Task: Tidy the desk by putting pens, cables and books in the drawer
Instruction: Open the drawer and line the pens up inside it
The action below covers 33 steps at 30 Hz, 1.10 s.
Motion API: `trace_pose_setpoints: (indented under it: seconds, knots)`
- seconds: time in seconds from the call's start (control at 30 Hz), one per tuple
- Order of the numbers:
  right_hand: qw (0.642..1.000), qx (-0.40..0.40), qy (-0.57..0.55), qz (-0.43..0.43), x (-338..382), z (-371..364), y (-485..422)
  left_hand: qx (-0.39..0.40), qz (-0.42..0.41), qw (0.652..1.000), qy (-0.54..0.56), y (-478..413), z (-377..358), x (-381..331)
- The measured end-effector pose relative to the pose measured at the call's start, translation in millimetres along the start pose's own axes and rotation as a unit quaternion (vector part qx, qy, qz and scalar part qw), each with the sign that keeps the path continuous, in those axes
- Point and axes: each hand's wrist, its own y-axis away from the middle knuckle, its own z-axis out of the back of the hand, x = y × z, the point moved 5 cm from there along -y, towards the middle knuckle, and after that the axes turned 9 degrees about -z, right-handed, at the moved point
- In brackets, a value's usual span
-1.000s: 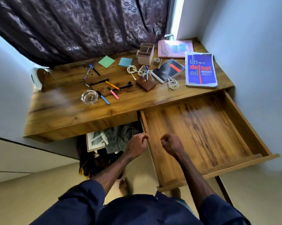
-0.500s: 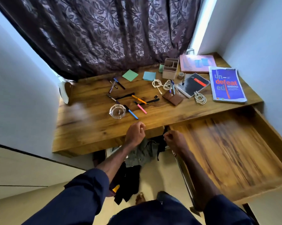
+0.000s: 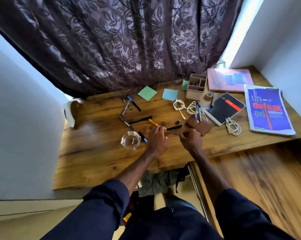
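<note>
Pens lie all over the wooden desk (image 3: 97,153). My left hand (image 3: 157,140) is down among them. Its fingertips (image 3: 161,129) bend onto the near end of an orange pen (image 3: 153,122), which points off to 11 o'clock. I cannot tell if I pinch it or only touch it. A black pen (image 3: 174,127) lies just beside those fingertips at 2 o'clock. A blue-tipped pen (image 3: 142,136) lies at 9 o'clock of the hand, right by a little glass bowl (image 3: 130,140).

My right hand (image 3: 191,141) is near the left one, at its 3 o'clock. Its fingers are curled in and it holds nothing. A brown wallet (image 3: 198,125) sits just at 1 o'clock of it.

Two white cables (image 3: 179,105) lie at 12 o'clock of my right hand, near a pen holder (image 3: 196,86). A third cable (image 3: 233,126) lies at 2 o'clock, by the corner of a black notebook (image 3: 224,107). A blue book (image 3: 269,111) lies past that, and a pink book (image 3: 229,80) is at the back by the curtain (image 3: 111,40).

The drawer (image 3: 260,179) is pulled open at 4 o'clock of my right hand.
</note>
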Motion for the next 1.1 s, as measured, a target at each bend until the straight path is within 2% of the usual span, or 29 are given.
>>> trace_pose_setpoints:
  seconds: [0.07,0.17,0.33,0.53,0.8,1.0,1.1]
  knots:
    - [1.0,0.0,0.0,-0.02,12.2,-3.0,-22.9,0.024,-0.014,0.999,-0.022,-25.0,-3.6,-1.4]
    - [0.998,0.008,0.03,-0.047,33.9,-9.3,-55.8,0.102,-0.019,0.994,-0.042,-62.4,-18.7,0.5]
    - [0.986,0.046,0.158,-0.025,60.5,-22.4,-88.9,0.208,-0.005,0.976,-0.066,-101.2,-52.2,8.6]
    - [0.977,0.067,0.202,-0.018,58.5,-28.7,-109.3,0.245,-0.012,0.967,-0.061,-110.3,-80.0,18.7]
    - [0.98,0.064,0.189,-0.022,64.6,-21.4,-115.7,0.209,-0.006,0.977,-0.031,-114.8,-70.0,14.4]
    - [0.995,0.023,0.101,-0.003,48.3,3.1,-88.6,0.056,-0.071,0.996,0.002,-90.1,-46.5,-8.5]
    - [0.999,-0.003,0.048,0.025,20.2,19.7,-59.1,0.002,-0.056,0.996,0.073,-71.2,-41.7,-23.5]
